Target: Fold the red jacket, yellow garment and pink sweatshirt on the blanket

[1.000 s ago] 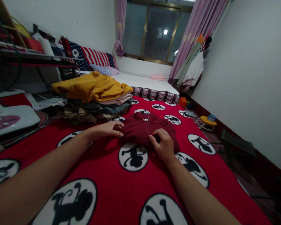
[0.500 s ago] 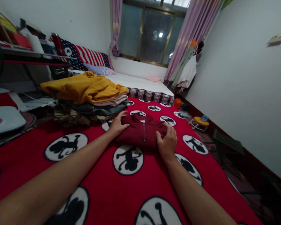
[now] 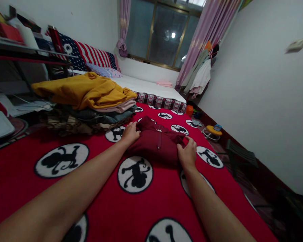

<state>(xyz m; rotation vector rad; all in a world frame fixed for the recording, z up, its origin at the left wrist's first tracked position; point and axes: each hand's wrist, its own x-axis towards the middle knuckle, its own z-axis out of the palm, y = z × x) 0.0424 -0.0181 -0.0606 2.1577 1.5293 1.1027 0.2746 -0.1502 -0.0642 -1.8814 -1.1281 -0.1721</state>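
A folded maroon zip-neck top, its short zipper facing up, is between my two hands over a red blanket with black-and-white monkey circles. My left hand grips the top's left edge, fingers closed on the cloth. At the right edge, my right hand pinches the fabric between thumb and fingers. Just left of the top lies a stack of folded clothes, with a mustard-yellow garment uppermost and pink, denim and camouflage-like layers beneath.
A cluttered desk stands at the left. Beyond the blanket is a white-covered bed below the window. On the right are a yellow-topped stool, a dark folding chair and hanging clothes near the wall.
Both hands have closed on the maroon top's edges and shifted slightly right with it. The top's far left corner is now raised. The view has turned a little.
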